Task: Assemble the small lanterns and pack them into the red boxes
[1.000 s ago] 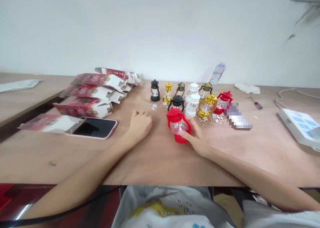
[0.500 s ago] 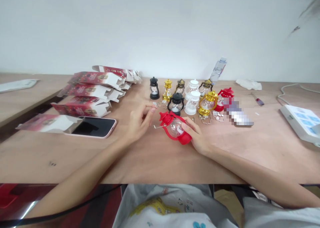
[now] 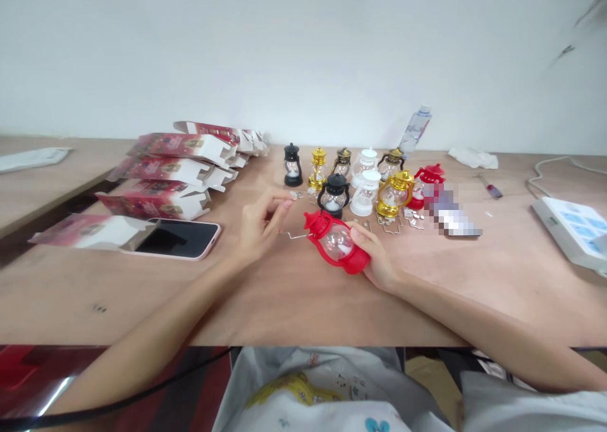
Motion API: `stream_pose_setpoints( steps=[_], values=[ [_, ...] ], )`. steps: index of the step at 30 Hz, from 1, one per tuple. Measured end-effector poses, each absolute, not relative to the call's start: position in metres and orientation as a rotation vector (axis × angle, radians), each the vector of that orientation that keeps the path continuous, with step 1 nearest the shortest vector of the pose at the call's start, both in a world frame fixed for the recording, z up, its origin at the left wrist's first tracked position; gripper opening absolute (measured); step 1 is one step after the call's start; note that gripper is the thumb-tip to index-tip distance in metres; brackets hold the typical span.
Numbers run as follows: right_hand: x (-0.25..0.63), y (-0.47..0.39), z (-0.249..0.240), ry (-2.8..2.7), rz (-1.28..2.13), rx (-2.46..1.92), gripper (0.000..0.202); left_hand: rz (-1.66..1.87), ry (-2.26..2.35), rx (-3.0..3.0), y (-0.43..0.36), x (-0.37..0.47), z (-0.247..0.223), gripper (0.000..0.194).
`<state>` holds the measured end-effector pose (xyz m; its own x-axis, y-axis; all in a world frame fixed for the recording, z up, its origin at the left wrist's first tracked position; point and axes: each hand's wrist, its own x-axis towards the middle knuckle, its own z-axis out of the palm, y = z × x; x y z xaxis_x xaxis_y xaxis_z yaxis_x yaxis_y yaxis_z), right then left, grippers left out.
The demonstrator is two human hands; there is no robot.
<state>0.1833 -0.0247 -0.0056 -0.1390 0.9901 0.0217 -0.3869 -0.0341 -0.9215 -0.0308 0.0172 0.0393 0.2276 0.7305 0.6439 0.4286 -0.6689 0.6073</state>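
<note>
Left hand [image 3: 262, 222], nearly closed, pinches wire [image 3: 298, 236] (apparently); right hand [image 3: 378, 255] curls round red lantern [image 3: 337, 242]; box lettering [image 3: 174, 143] blurred.

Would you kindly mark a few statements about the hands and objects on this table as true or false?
1. The right hand holds a tilted red plastic lantern. True.
2. The pink-edged black-screened phone lies right of that lantern. False: it lies to the left.
3. A thin bent metal wire extends from the red lantern's top end towards the left hand. True.
4. The clear plastic bottle is in front of the front white plastic lantern. False: it is behind, near the wall.
</note>
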Motion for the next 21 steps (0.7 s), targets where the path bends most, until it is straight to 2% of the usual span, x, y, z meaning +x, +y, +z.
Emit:
stream_pose_setpoints(
  steps=[21],
  values=[
    [0.1836,-0.0266,-0.0066,-0.967,1.526,-0.814,0.033,1.475,1.027,2.256,0.0199,-0.0328,0.0338,0.019]
  ],
)
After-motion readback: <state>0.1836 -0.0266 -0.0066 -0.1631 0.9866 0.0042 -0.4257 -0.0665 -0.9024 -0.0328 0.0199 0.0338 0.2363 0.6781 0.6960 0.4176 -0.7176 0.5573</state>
